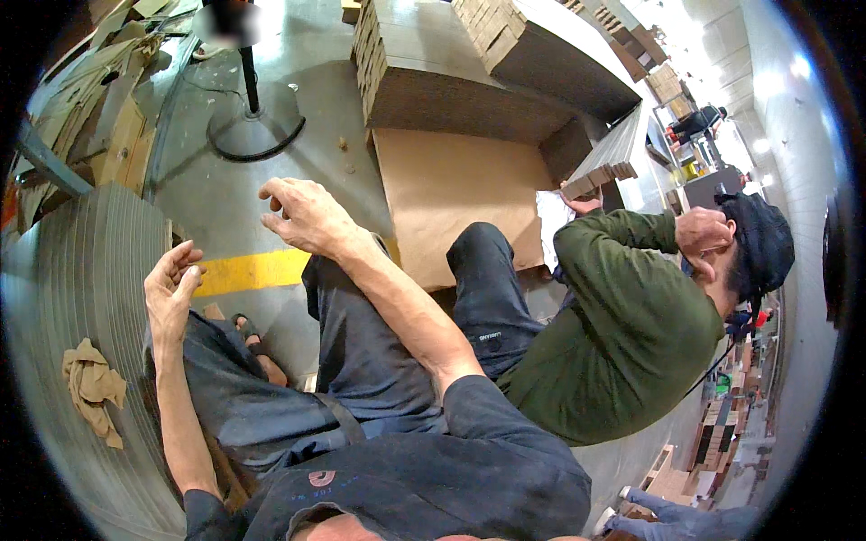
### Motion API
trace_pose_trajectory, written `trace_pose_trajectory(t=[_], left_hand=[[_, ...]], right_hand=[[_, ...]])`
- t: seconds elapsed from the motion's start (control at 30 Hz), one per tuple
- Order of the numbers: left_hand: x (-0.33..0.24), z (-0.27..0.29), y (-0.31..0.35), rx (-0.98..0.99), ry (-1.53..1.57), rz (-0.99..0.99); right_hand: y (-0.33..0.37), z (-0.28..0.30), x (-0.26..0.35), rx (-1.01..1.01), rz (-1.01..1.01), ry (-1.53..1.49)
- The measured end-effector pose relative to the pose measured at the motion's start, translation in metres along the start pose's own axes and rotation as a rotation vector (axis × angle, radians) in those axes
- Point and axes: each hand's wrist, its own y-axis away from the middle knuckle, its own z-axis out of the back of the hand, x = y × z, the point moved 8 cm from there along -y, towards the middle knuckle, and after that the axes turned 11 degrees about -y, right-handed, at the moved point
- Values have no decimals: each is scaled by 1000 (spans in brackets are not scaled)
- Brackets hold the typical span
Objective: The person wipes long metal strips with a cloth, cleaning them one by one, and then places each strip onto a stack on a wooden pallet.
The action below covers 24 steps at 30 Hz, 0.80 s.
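My left hand [171,290] is raised above my left thigh, its fingers loosely bent and apart with nothing in them. Farther forward and to the right, my right hand [311,216] hangs in the air past my right knee. Its fingers curl a little, the thumb stands off from them, and I see nothing held. Neither hand touches anything. Nearest the left hand is a tall stack of flat cardboard sheets [90,279]. A crumpled tan cloth or paper [94,388] lies against that stack.
A co-worker in a green sweater [631,325] sits at my right, one hand by the head, the other at some stacked cardboard strips [603,171]. A brown cardboard panel [460,194] and cardboard stacks [433,86] stand ahead. A round-based pole [255,131] stands on the floor beyond a yellow line [253,272].
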Motion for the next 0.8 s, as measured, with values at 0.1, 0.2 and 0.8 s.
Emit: trace_pose_trajectory(t=[0.1, 0.2, 0.8], left_hand=[[1, 2, 2, -9, 23, 1], [-5, 2, 4, -32, 36, 18], [-27, 4, 4, -22, 49, -42]], right_hand=[[0, -4, -1, 16, 8, 5], [-2, -6, 0, 45, -1, 4], [-3, -10, -1, 74, -15, -3]])
